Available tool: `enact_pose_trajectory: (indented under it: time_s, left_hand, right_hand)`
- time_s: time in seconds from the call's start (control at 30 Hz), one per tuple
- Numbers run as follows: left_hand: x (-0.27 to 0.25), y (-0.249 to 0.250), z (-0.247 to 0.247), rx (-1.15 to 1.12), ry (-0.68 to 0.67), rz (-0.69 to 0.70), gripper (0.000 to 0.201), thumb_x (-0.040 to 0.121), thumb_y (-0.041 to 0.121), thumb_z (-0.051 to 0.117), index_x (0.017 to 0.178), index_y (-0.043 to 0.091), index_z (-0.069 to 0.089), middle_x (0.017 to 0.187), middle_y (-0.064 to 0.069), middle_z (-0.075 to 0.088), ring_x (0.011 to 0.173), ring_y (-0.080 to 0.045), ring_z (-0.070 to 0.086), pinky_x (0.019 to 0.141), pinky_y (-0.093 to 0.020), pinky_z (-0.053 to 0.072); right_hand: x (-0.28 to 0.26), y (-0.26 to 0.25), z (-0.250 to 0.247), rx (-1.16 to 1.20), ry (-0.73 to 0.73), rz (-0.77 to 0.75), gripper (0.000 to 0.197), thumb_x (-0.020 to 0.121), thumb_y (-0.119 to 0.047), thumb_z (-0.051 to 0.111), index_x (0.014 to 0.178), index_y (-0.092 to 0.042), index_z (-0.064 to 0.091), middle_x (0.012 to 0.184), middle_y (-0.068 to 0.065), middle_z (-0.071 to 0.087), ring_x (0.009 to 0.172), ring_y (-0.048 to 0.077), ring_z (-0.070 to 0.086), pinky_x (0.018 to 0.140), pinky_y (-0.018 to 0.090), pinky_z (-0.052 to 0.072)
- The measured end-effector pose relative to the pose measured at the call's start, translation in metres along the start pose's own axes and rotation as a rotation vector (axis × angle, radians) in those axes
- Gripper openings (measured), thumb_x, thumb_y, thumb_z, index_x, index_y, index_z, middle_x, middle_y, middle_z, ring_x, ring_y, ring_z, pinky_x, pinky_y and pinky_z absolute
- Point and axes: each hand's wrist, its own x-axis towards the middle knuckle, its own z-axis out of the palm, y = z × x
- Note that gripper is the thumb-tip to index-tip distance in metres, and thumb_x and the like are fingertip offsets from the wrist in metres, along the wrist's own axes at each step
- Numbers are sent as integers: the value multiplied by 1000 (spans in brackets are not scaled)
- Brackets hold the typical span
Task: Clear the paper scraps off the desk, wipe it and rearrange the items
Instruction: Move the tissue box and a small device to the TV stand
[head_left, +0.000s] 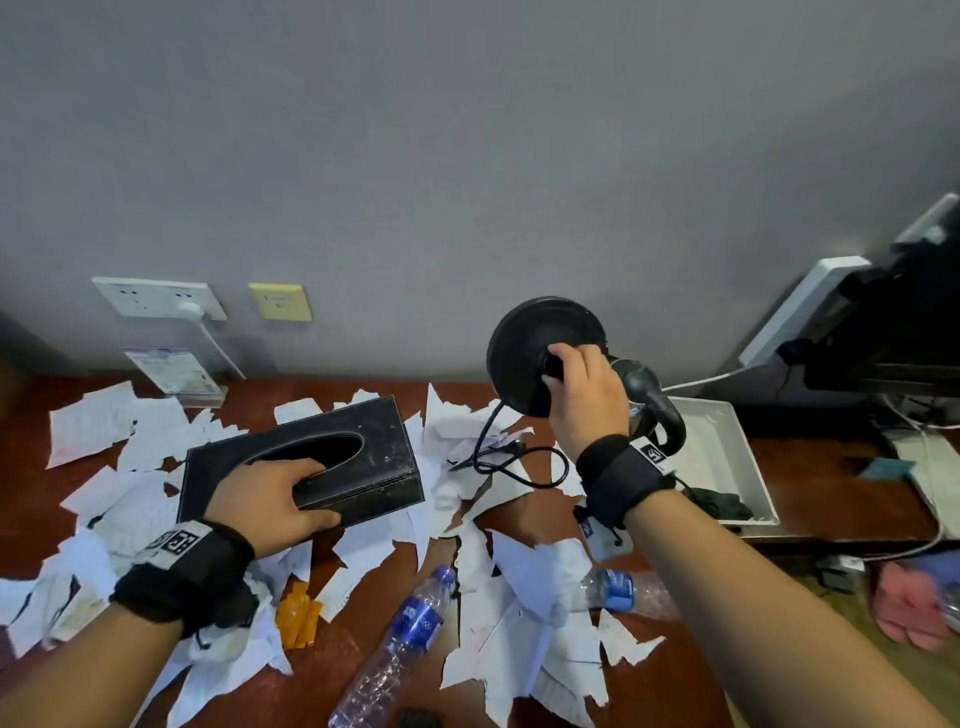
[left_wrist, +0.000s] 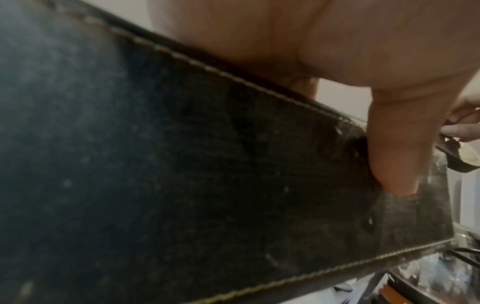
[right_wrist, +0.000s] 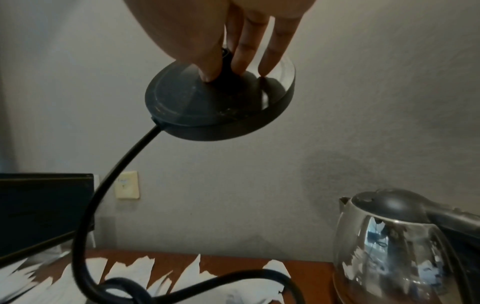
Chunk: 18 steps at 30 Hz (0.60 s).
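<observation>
Torn white paper scraps litter red-brown wooden desk | left hand grips dusty black stitched-leather tissue box, tilted above them | right hand pinches round black kettle base aloft, black cord dangling

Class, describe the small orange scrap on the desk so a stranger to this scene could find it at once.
Start at the reddish-brown wooden desk strewn with torn white paper scraps. Near its front, between the black left wristband and the blue-capped clear plastic bottle, lies the small orange paper scrap. It is the only coloured piece among white ones.
</observation>
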Motion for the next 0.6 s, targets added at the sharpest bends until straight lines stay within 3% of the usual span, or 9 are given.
enact_pose_trajectory:
  time_s: [0.17, 0.33, 0.43, 0.6]
  left_hand:
    - [2, 6, -12, -40, 36, 34, 43, 74, 50, 78, 113, 38, 64, 103, 13, 69, 86, -3, 56, 78, -21, 46]
    - [7, 9, -16, -62, 43, 49, 45, 75, 52, 76, 116, 37, 62, 105, 12, 69, 89, -4, 59, 82, -25, 50]
    - [9, 11, -18, -67, 44, 55, 46, 75, 53, 76, 116, 37, 62, 104, 13, 69, 90, -4, 60, 83, -27, 51]
    - [8, 16, -25, -111, 53, 60, 47, 75, 50, 77, 118, 35, 63, 103, 12, 70, 90, -6, 62, 84, -31, 54]
  right_hand:
    - [12, 2, -16, 52, 36, 73, 31, 91, -12, 61, 121, -11, 57, 114, 9, 58, 100, 28, 58, 84, 41, 53]
    - [19, 12, -31, 147, 59, 158, 32, 94, -14, 58, 126, -15, 53, 122, 6, 52, 109, 25, 54, 91, 39, 51]
    - [21, 21, -39, 232, 103, 201, 32, 94, -14, 59, 125, -15, 53, 119, 5, 50, 104, 22, 55, 91, 37, 50]
    - [22, 25, -52, 285, 154, 300, 31, 95, -16, 58, 126, -17, 54, 119, 5, 51, 98, 8, 49, 88, 25, 45]
